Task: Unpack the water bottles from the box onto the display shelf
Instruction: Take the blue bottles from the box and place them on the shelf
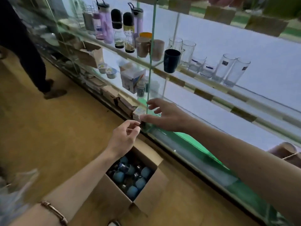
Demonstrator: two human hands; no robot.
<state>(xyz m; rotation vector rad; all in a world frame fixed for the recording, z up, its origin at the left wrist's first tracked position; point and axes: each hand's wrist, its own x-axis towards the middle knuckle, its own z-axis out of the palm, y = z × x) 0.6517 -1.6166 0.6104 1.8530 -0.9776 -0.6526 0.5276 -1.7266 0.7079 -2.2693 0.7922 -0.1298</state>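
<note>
Reaching for the glass door (150,66) of the shelf (211,88) — both hands met at its lower edge.
Below them the box (146,198) sat open on the floor, bottles (132,178) inside; right hand (164,115) lay spread on the glass, left hand (125,137) pinched a small dark piece — which I couldn't make out.

Both hands meet at the glass door's (150,62) lower edge: left hand (123,137) pinches a small dark piece, right hand (164,115) spread; open box (146,201) of blue-capped bottles (132,176) below.
</note>
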